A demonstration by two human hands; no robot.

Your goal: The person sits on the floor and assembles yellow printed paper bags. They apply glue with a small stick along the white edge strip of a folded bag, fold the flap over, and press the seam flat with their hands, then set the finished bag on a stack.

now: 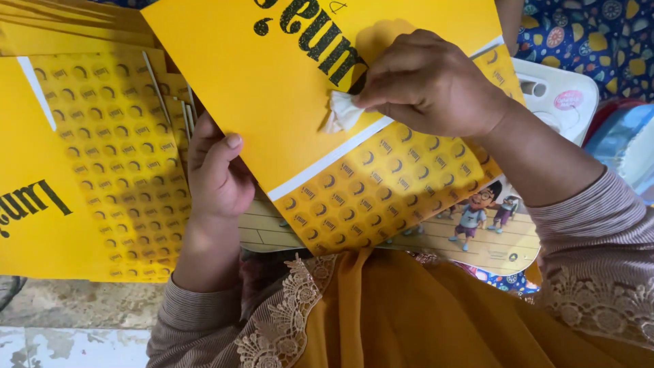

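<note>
a: state the position of each hand.

b: the left hand [216,178] is closed on the lower left edge of the yellow card sheet [286,102], thumb on top, the other digits hidden beneath. the right hand [426,85] is pinched shut on a small white wad of cloth [342,112] and presses it to the plain yellow face, just below the black lettering.

a: where does the sheet lie?

b: it is held tilted over the lap, above a board with cartoon figures [477,235]. a stack of like yellow sheets [102,157] lies to the left.

a: how is the wiping done well?

b: in my judgement, keep the left grip firm so the sheet does not flex. use light, short strokes with the wad. hold the fingertips on the wad, not on the print. work one patch at a time, near the white stripe.
</note>
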